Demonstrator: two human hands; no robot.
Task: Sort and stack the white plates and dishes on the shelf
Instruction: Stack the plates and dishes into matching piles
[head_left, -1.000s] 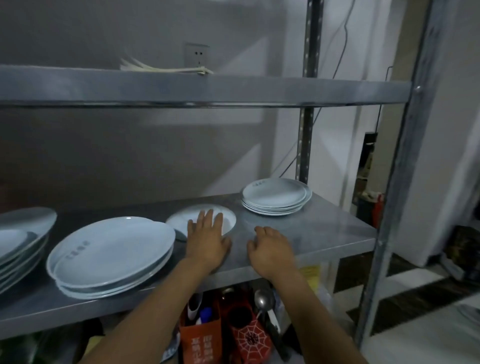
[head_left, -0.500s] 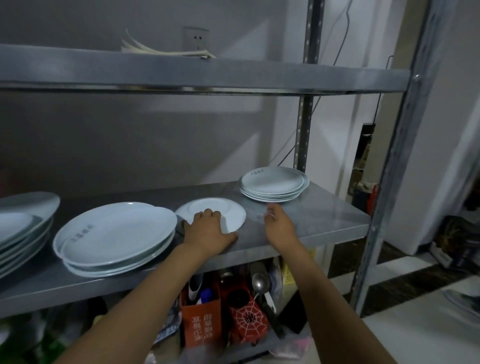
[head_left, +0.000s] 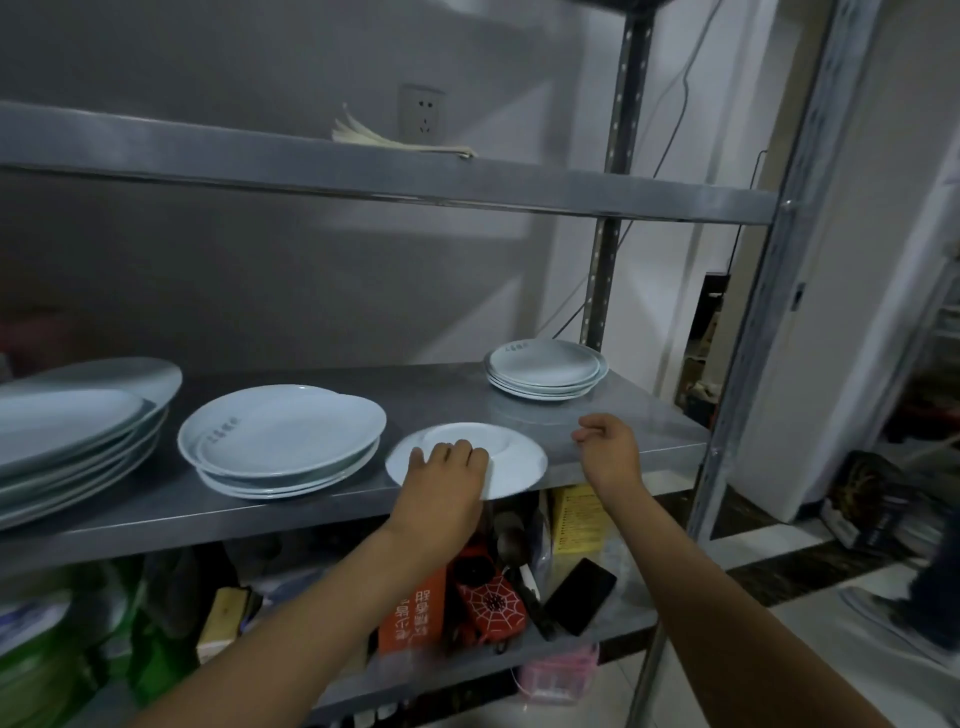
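Note:
A small white dish (head_left: 511, 465) lies upside down at the front edge of the steel shelf (head_left: 441, 395), part of it over the edge. My left hand (head_left: 441, 480) grips its near rim, fingers curled on top. My right hand (head_left: 608, 449) hovers just right of the dish over the shelf, fingers loosely curled, holding nothing. A stack of three larger white plates (head_left: 283, 436) sits to the left. A bigger stack of oval plates (head_left: 67, 431) is at the far left. A stack of small plates (head_left: 545, 369) stands at the back right.
An upper shelf (head_left: 363, 171) with a folded paper (head_left: 395, 143) runs overhead. Steel posts (head_left: 763, 312) frame the right side. Below, a lower shelf holds a red spider-web holder (head_left: 491, 603), an orange box (head_left: 413, 608), a phone (head_left: 579, 597) and bags.
My left hand has pulled the small dish forward until it overhangs the shelf edge. My right hand has lifted off the shelf and curled its fingers. The camera moved closer and looks lower.

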